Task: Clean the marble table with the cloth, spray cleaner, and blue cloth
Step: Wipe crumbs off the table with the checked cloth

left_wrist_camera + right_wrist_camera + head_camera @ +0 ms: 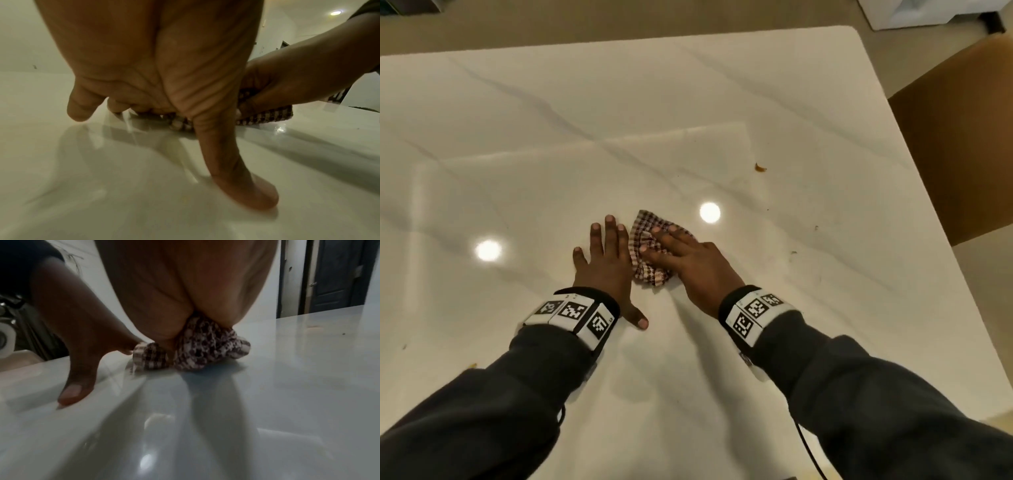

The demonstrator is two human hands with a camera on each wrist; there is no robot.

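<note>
A crumpled checked cloth [649, 255] in brown and white lies on the white marble table [688, 120] near its middle. My right hand [681, 253] lies flat on top of the cloth, fingers straight and pressing it down; the cloth [197, 350] bulges out from under the palm. My left hand [607, 260] rests flat on the bare marble just left of the cloth, fingers spread, thumb [236, 170] stretched toward me. The cloth [265, 116] shows behind that thumb. No spray cleaner or blue cloth is in view.
A brown crumb [760, 168] lies on the marble at the far right, with small dark specks [815, 227] nearer the right edge. A brown chair [955, 137] stands past the table's right edge. Ceiling lights reflect in the glossy top.
</note>
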